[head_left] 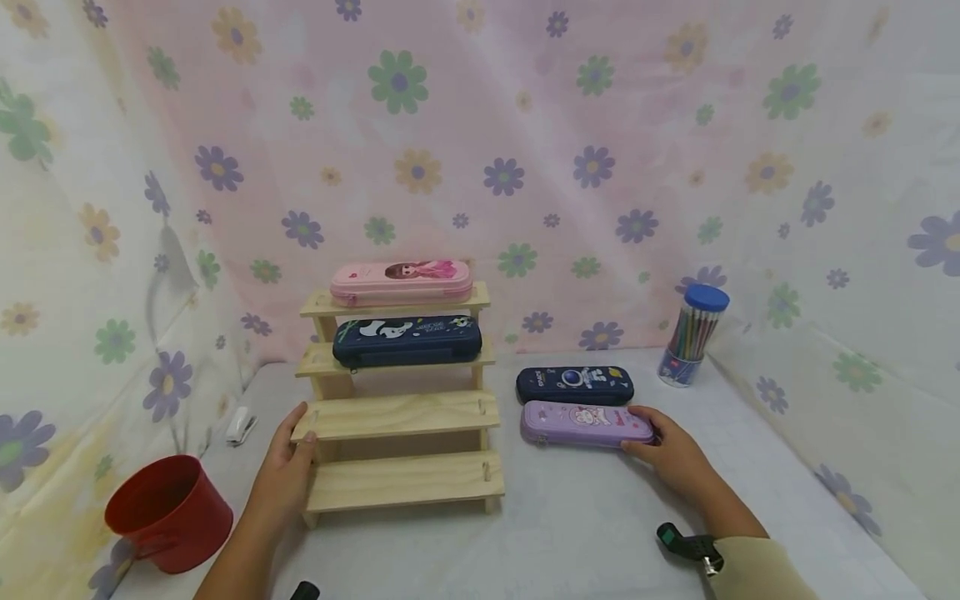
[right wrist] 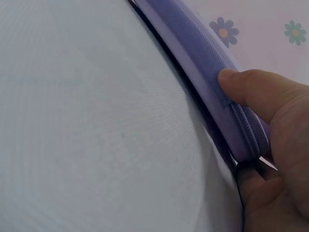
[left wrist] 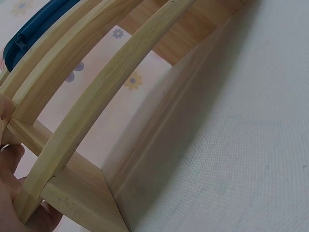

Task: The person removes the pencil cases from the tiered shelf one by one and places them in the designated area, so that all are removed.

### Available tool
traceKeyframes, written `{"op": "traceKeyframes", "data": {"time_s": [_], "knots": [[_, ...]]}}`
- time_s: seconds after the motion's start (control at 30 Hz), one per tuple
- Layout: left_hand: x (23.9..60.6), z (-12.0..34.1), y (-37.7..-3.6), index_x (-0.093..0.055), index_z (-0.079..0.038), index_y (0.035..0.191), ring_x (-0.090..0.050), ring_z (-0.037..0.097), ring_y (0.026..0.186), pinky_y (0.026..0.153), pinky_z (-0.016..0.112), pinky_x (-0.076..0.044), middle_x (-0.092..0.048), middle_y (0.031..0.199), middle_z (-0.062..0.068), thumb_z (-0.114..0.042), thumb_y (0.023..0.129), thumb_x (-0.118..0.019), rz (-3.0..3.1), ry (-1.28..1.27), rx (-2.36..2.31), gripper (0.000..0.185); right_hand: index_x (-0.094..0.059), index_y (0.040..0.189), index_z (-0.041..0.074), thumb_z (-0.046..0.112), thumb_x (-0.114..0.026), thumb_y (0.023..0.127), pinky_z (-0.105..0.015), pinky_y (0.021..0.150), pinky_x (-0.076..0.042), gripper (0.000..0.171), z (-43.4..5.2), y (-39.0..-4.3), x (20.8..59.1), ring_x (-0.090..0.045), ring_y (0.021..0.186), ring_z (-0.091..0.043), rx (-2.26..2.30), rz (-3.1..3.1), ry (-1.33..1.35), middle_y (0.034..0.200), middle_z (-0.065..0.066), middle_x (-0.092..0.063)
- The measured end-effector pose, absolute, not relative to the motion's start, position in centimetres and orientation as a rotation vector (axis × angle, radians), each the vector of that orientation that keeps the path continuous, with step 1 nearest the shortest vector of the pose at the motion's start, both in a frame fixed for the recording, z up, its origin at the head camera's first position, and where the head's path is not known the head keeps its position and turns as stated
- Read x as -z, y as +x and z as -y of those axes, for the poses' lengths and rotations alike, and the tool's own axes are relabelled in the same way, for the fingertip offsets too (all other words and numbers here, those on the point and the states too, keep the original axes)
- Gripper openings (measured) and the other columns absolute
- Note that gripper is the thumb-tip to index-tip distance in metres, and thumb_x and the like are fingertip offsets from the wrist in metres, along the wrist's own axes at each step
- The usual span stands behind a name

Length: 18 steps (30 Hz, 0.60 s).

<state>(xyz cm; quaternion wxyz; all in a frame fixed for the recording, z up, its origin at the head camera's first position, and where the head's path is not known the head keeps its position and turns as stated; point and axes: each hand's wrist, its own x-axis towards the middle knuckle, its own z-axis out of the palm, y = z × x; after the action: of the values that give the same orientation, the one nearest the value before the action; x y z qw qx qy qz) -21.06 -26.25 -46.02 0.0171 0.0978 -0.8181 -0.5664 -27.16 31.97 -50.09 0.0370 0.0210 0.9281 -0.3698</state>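
Note:
A wooden stepped rack (head_left: 401,417) stands on the table. Its top step carries a pink pencil case (head_left: 402,282), and the step below carries a dark blue one (head_left: 407,340). My left hand (head_left: 288,457) grips the rack's left side at the third step; the left wrist view shows the rack slats (left wrist: 91,96) up close. To the right lie a dark blue space-print case (head_left: 574,384) and, nearer me, a purple pencil case (head_left: 585,423). My right hand (head_left: 660,446) grips the purple case's right end, thumb on its zipper side (right wrist: 212,72).
A red bucket (head_left: 171,510) stands at the near left. A small white object (head_left: 240,425) lies left of the rack. A clear tub of coloured pencils with a blue lid (head_left: 693,333) stands at the back right. Flowered cloth walls enclose the table.

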Motion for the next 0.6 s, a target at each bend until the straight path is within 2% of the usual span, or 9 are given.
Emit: {"op": "traceKeyframes", "data": {"time_s": [0.13, 0.3, 0.6], "knots": [[46.01, 26.42, -20.83, -0.003, -0.038, 0.169, -0.010, 0.037, 0.162, 0.126, 0.068, -0.012, -0.006, 0.177, 0.005, -0.046, 0.113, -0.034, 2.544, 0.291, 1.750, 0.064, -0.034, 0.164, 0.024, 0.056, -0.076, 0.092, -0.074, 0.120, -0.021, 0.089, -31.88, -27.17, 50.25, -0.021, 0.155, -0.053, 1.117, -2.844, 0.069, 0.171, -0.022, -0.025], [46.00, 26.20, -21.01, -0.003, -0.039, 0.169, -0.010, 0.037, 0.162, 0.126, 0.068, -0.013, -0.005, 0.177, 0.003, -0.048, 0.113, -0.034, 2.533, 0.307, 1.763, 0.064, -0.032, 0.165, 0.023, 0.048, -0.076, 0.095, -0.074, 0.120, -0.021, 0.086, -31.80, -27.35, 50.35, -0.020, 0.155, -0.053, 1.111, -2.872, 0.106, 0.171, -0.023, -0.023], [46.13, 26.17, -21.09, -0.003, -0.037, 0.169, -0.012, 0.036, 0.162, 0.127, 0.066, -0.014, -0.006, 0.177, 0.004, -0.047, 0.113, -0.033, 2.527, 0.290, 1.755, 0.064, -0.030, 0.166, 0.022, 0.043, -0.073, 0.098, -0.073, 0.120, -0.021, 0.082, -31.71, -27.57, 50.68, -0.019, 0.156, -0.052, 1.077, -2.889, 0.112, 0.171, -0.024, -0.022]]}}
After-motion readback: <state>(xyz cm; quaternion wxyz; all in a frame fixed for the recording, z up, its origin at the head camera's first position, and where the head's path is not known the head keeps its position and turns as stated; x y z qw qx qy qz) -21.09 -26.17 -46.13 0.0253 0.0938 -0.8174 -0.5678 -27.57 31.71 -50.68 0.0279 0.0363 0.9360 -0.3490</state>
